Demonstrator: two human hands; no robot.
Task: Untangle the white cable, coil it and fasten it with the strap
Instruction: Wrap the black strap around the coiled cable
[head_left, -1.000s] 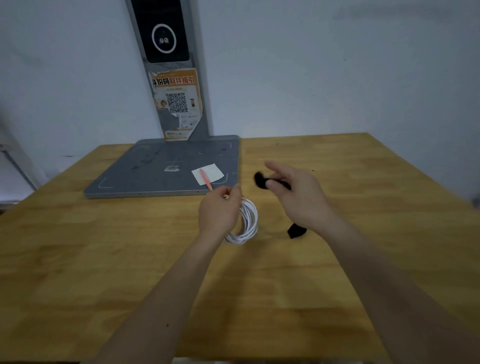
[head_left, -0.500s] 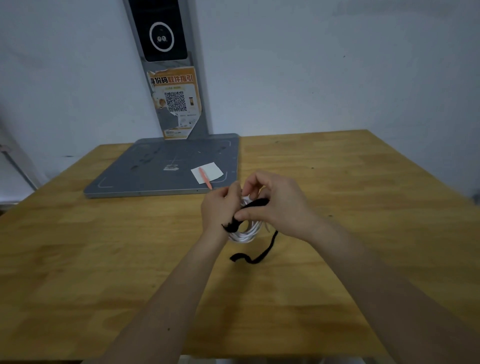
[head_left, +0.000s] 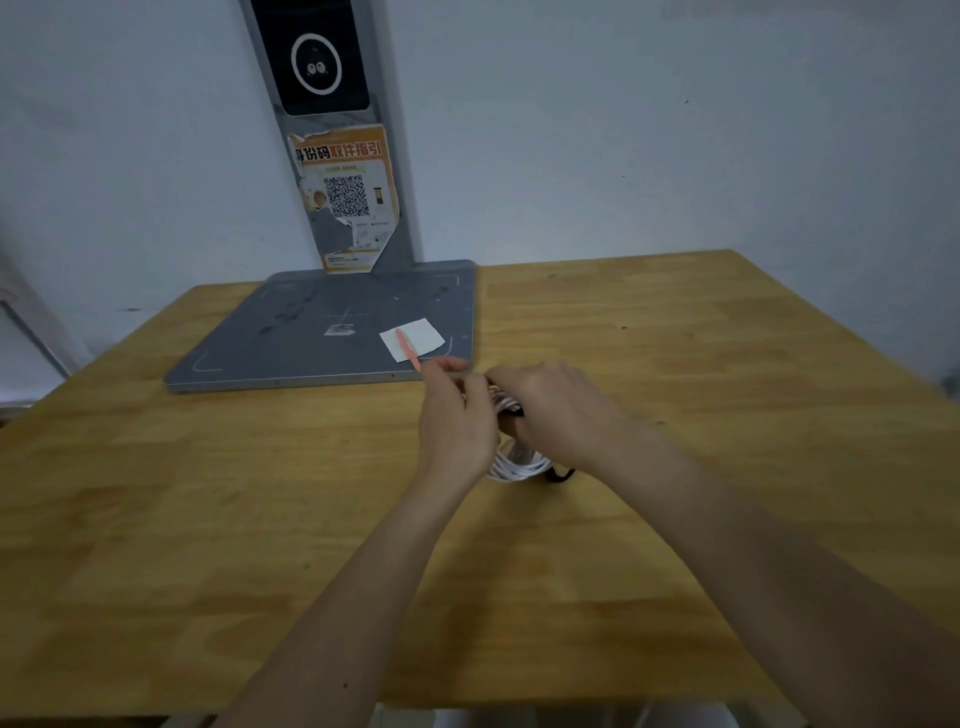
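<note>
Wooden table (head_left: 675, 332) | coiled white cable (head_left: 517, 465) — between left hand (head_left: 457, 421) and right hand (head_left: 558, 410)

Cable (head_left: 519, 462) between hands, before platform (head_left: 322, 332)

**Count of things on the table**

Two hands: left hand (head_left: 457, 421) and right hand (head_left: 558, 410). One coiled white cable (head_left: 517, 464). One black strap (head_left: 561, 474). One wooden table (head_left: 727, 395). One grey base plate (head_left: 332, 332) with one upright post (head_left: 337, 156), one white paper slip (head_left: 415, 338), one orange poster (head_left: 345, 197).
</note>
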